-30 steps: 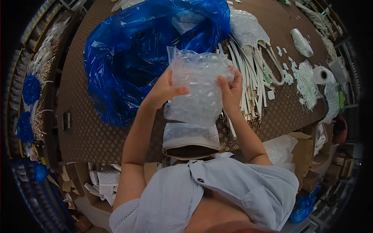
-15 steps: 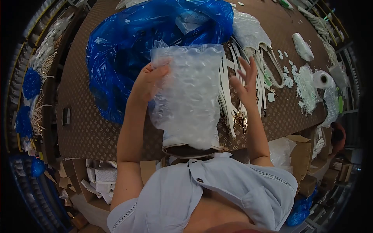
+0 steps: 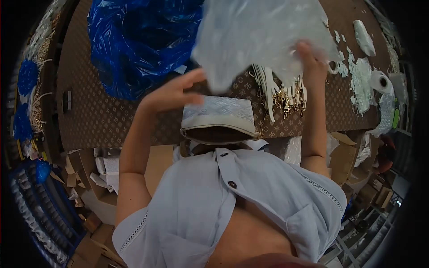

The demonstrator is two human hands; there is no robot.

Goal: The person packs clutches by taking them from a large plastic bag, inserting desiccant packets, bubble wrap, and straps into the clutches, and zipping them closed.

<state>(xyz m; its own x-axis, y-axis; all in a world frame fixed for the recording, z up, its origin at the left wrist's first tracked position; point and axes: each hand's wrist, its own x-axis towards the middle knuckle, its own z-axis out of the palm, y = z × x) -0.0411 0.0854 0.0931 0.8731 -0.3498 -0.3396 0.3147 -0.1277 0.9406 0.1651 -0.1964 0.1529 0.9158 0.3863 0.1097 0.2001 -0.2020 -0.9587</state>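
Observation:
A sheet of clear air-cushion wrap (image 3: 263, 38), smeared by motion, spreads over the upper middle of the head view. At its lower right edge is my right hand (image 3: 313, 62), with the fingers closed on the wrap. My left hand (image 3: 174, 93) is open, thumb and fingers apart, left of the wrap's lower corner. Just below that hand lies a small white patterned bag (image 3: 218, 114) at the table's near edge, its zipped mouth gaping toward me. White straps with gold clasps (image 3: 283, 96) lie right of the bag, partly hidden under the wrap.
A large blue plastic bag (image 3: 143, 49) covers the table's far left. On the right of the brown patterned table (image 3: 156, 127) are a white roll (image 3: 380, 82) and scattered white pieces (image 3: 361, 80). Cardboard boxes (image 3: 344, 156) stand below the near edge.
The wrap has moved up and right, off the white bag, with my right hand now on it. My left hand has come off the wrap and moved down slightly.

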